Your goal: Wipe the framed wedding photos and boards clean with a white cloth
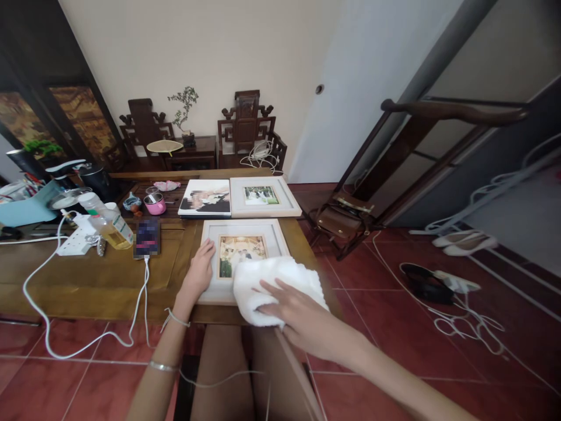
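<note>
A white-framed photo (pixel 243 234) lies flat at the near edge of a wooden table (pixel 100 275). My left hand (pixel 199 270) rests on the frame's left border, fingers curled over its edge. My right hand (pixel 289 304) lies flat, fingers spread, on a folded white towel (pixel 274 275) that covers the frame's lower right corner. Beyond it lie a second white-framed photo (pixel 264 197) and an unframed print (pixel 205 197) side by side.
A phone (pixel 146 238) on a white charging cable, a power strip (pixel 74 240), a bottle of yellow liquid (pixel 107 225), a pink cup (pixel 155 204) and a kettle (pixel 95 178) crowd the table's left. Carved chairs stand by the wall. Cables, shoes and a folding rack lie on the red tile floor.
</note>
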`<state>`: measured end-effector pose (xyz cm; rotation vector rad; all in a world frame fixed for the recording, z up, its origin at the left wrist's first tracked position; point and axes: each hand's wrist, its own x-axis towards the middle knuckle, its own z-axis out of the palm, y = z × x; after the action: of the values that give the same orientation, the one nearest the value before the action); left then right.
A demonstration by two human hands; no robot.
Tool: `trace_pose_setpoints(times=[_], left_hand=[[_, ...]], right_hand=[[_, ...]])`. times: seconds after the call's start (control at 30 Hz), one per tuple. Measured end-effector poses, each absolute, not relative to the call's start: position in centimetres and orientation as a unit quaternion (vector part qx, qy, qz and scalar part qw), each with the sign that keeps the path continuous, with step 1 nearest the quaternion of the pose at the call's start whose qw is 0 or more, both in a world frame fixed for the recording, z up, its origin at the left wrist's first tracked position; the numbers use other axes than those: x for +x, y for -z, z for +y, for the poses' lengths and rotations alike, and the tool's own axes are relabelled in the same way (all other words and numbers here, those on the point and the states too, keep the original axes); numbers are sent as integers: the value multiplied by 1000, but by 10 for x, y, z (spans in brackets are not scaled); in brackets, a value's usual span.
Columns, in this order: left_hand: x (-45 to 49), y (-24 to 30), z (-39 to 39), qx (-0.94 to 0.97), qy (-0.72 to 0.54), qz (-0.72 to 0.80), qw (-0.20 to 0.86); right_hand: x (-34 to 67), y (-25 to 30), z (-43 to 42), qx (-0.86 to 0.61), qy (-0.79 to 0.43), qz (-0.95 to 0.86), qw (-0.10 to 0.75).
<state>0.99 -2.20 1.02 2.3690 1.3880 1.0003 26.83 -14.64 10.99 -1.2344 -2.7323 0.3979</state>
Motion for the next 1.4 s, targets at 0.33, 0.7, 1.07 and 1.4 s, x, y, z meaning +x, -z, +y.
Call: trace_pose_setpoints(times=[0.33,0.7,1.07,1.4], left_hand=[[5,-12,-21,812,-322,468,135],[9,-13,-22,812,-329,472,99],[8,-12,-23,804,-338,466,151],[11,-22,-30,765,-392,487,154]], right_hand=[[255,-79,-11,-480,28,-873,81],[249,-101,-102,-350,-111,-930,32],[223,-79,-50,-433,-29,-899,51],[191,-75,-27,-406,19,-914,26]])
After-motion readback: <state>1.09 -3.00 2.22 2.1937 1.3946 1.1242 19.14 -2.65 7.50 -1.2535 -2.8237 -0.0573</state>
